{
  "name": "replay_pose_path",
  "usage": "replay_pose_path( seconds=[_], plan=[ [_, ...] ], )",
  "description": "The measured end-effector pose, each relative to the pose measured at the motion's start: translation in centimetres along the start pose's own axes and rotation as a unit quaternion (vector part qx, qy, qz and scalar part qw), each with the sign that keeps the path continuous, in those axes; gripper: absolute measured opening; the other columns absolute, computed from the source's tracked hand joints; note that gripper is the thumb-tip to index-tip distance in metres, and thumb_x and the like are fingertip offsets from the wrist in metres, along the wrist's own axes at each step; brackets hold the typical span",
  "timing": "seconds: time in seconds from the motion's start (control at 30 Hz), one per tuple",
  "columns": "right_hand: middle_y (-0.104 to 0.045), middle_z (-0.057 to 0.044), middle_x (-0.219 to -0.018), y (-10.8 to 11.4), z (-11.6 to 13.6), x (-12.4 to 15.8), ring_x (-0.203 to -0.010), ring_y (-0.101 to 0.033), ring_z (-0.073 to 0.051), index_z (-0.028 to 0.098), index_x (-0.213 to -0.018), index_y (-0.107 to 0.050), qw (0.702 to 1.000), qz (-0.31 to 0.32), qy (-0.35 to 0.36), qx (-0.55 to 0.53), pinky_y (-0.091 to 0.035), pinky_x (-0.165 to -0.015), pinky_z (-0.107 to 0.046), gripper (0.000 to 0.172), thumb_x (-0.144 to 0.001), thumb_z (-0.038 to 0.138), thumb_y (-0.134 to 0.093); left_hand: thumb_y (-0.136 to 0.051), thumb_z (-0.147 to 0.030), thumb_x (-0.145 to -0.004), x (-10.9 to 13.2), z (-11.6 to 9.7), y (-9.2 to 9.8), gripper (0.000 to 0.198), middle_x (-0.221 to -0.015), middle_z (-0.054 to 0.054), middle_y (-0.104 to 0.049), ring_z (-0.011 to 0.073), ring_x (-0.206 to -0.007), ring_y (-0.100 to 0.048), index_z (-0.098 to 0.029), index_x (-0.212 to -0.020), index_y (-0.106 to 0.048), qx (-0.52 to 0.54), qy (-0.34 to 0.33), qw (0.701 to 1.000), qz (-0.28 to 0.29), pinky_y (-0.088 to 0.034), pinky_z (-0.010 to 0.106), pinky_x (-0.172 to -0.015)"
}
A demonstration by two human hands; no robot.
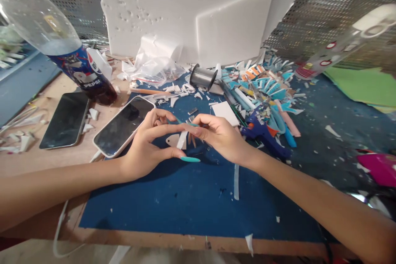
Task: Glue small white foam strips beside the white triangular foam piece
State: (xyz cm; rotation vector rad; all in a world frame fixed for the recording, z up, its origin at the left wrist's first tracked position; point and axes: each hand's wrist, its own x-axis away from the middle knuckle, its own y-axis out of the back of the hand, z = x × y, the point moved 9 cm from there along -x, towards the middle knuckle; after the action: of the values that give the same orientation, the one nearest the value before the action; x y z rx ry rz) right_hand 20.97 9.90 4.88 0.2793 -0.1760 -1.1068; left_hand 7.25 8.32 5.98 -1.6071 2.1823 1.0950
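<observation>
My left hand hovers over the blue cutting mat with thumb and index finger spread apart. Its index fingertip meets the fingertips of my right hand, which are pinched together. A short whitish strip hangs down from where the fingertips meet. Just behind it is a small flat white piece with a hole near its rounded end. Fingers partly hide the top of the strip. Another narrow translucent strip lies on the mat below my right wrist.
Two phones, a dark one and a white-cased one, lie to the left by a Pepsi bottle. A wire spool, a blue glue gun and many scraps crowd the back. Green sheets lie at right.
</observation>
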Motion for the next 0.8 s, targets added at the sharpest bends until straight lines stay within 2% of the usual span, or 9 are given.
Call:
replay_pose_path(
  seconds=[0.13, 0.3, 0.37, 0.47, 0.53, 0.6, 0.73, 0.8],
  plan=[
    [-0.062, 0.001, -0.064, -1.4, 0.1, -0.4, -0.055, -0.055, -0.011, 0.019, -0.073, -0.055, 0.997, 0.037, -0.007, -0.069, -0.045, -0.052, -0.024, 0.047, -0.084, 0.064, -0.062, -0.072, -0.053, -0.076, 0.3, 0.2, -0.3, 0.042, -0.117, 0.008, -0.054, 0.0258, -0.111, -0.053, -0.034, -0.113, -0.073, 0.006, 0.016, 1.000, 0.020, -0.047, 0.045, -0.094],
    [-0.059, 0.003, -0.062, -1.8, 0.2, -0.7, -0.055, -0.058, -0.011, 0.020, -0.070, -0.054, 0.995, 0.043, -0.004, -0.084, -0.048, -0.054, -0.025, 0.045, -0.083, 0.062, -0.064, -0.068, -0.056, -0.078, 0.2, 0.0, -0.6, 0.041, -0.116, 0.008, -0.055, 0.0264, -0.115, -0.054, -0.034, -0.112, -0.072, 0.002, 0.008, 1.000, 0.026, -0.047, 0.046, -0.098],
    [-0.058, 0.003, -0.062, -1.4, 0.0, -0.6, -0.055, -0.058, -0.011, 0.020, -0.071, -0.053, 0.997, 0.035, -0.003, -0.069, -0.047, -0.054, -0.025, 0.043, -0.085, 0.059, -0.064, -0.066, -0.059, -0.079, 0.1, -0.1, -0.6, 0.047, -0.116, 0.008, -0.055, 0.0263, -0.115, -0.054, -0.031, -0.117, -0.069, -0.008, -0.003, 1.000, 0.025, -0.048, 0.045, -0.097],
    [-0.058, 0.004, -0.061, -0.4, -0.3, -0.3, -0.053, -0.055, -0.011, 0.020, -0.071, -0.051, 1.000, 0.020, -0.001, -0.023, -0.044, -0.053, -0.024, 0.040, -0.089, 0.055, -0.060, -0.065, -0.064, -0.079, 0.1, -0.6, -0.1, 0.066, -0.117, 0.012, -0.053, 0.0265, -0.113, -0.055, -0.024, -0.130, -0.054, -0.033, -0.028, 0.999, 0.008, -0.051, 0.043, -0.094],
    [-0.056, 0.004, -0.060, 0.5, -0.6, 0.1, -0.050, -0.051, -0.010, 0.020, -0.070, -0.052, 1.000, 0.011, 0.000, 0.025, -0.041, -0.052, -0.025, 0.041, -0.092, 0.055, -0.057, -0.068, -0.063, -0.077, 0.4, -1.4, 0.5, 0.071, -0.113, 0.012, -0.052, 0.0257, -0.108, -0.055, -0.020, -0.130, -0.048, -0.059, -0.064, 0.996, -0.012, -0.052, 0.042, -0.090],
    [-0.054, 0.003, -0.062, 1.3, -0.8, 0.6, -0.052, -0.048, -0.010, 0.019, -0.068, -0.052, 0.996, -0.001, 0.007, 0.084, -0.037, -0.053, -0.026, 0.044, -0.093, 0.055, -0.055, -0.075, -0.058, -0.075, 0.9, -2.7, 0.7, 0.063, -0.105, 0.009, -0.055, 0.0232, -0.098, -0.055, -0.020, -0.120, -0.051, -0.089, -0.120, 0.989, -0.020, -0.051, 0.038, -0.084],
    [-0.051, 0.000, -0.064, 1.8, -1.0, 1.1, -0.066, -0.048, -0.015, 0.020, -0.064, -0.052, 0.981, -0.008, 0.037, 0.189, -0.035, -0.063, -0.029, 0.048, -0.095, 0.057, -0.050, -0.075, -0.050, -0.081, 2.1, -5.5, -1.1, 0.037, -0.091, 0.005, -0.069, 0.0225, -0.087, -0.055, -0.019, -0.093, -0.060, -0.171, -0.251, 0.951, 0.053, -0.046, 0.037, -0.076],
    [-0.050, -0.001, -0.065, 1.7, -1.1, 1.3, -0.070, -0.047, -0.017, 0.021, -0.065, -0.049, 0.973, -0.006, 0.049, 0.225, -0.035, -0.066, -0.030, 0.049, -0.098, 0.057, -0.043, -0.071, -0.047, -0.086, 2.5, -6.2, -2.1, 0.032, -0.089, 0.005, -0.074, 0.0242, -0.086, -0.056, -0.018, -0.082, -0.060, -0.204, -0.287, 0.932, 0.086, -0.043, 0.039, -0.075]
  ],
)
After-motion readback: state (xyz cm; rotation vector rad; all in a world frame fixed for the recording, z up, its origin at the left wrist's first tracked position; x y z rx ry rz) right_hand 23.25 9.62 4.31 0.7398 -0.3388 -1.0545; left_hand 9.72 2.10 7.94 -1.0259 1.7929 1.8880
